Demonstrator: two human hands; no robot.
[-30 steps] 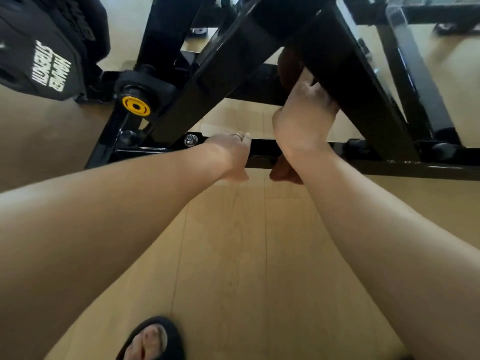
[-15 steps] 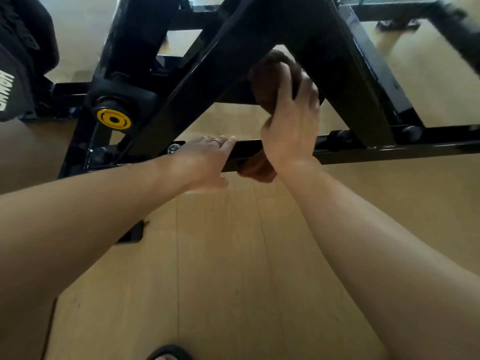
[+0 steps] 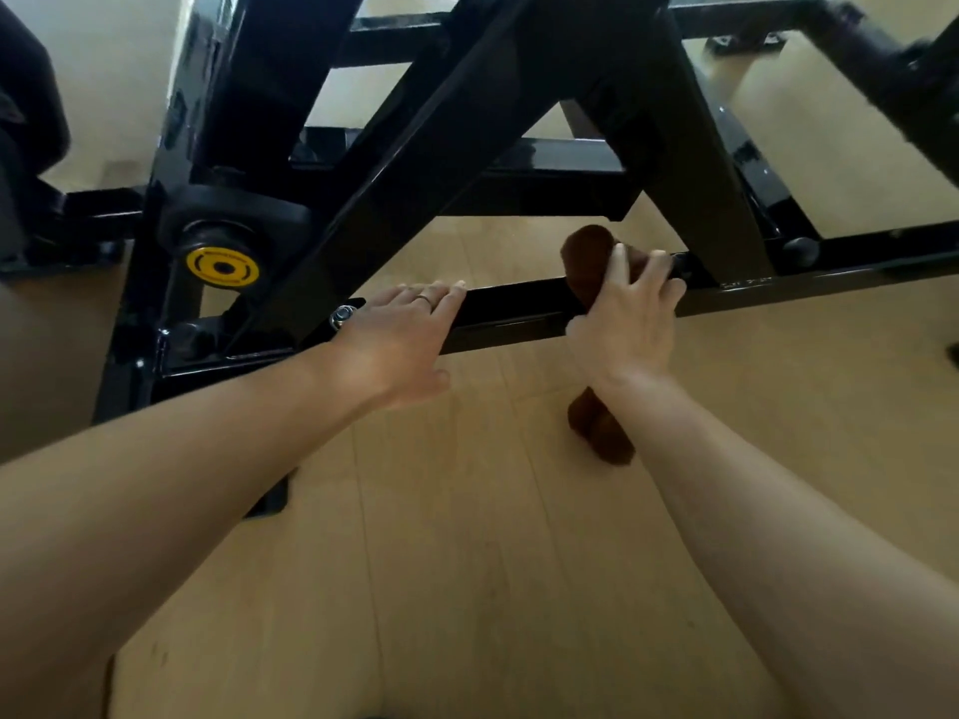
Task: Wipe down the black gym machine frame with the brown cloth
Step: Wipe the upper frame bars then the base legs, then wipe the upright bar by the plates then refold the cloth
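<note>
the right hand (image 3: 625, 324) has its fingers (image 3: 655, 269) curled over the brown cloth (image 3: 586, 262), gripping it and pressing it onto the low horizontal bar (image 3: 519, 303) of the black gym machine frame (image 3: 415, 147). above the fingers a rounded bunch of the cloth sticks up; below the wrist its other end hangs down past the bar, over the wooden floor (image 3: 441, 563). just beyond the fingertips, a slanted black strut comes down to meet the bar.

the left hand (image 3: 399, 339) lies on the same bar, well apart from the cloth, its fingers (image 3: 446, 295) straight and flat on the top face, holding nothing; a thin ring (image 3: 425, 299) shows on one finger. just beside the back of this hand sits a silver bolt head (image 3: 342, 316) in the frame's corner plate. farther out from those fingers, a yellow round cap (image 3: 222, 268) sits on a black hub. more black bars cross above both hands, and a dark padded part (image 3: 26, 96) shows at the far left edge.
</note>
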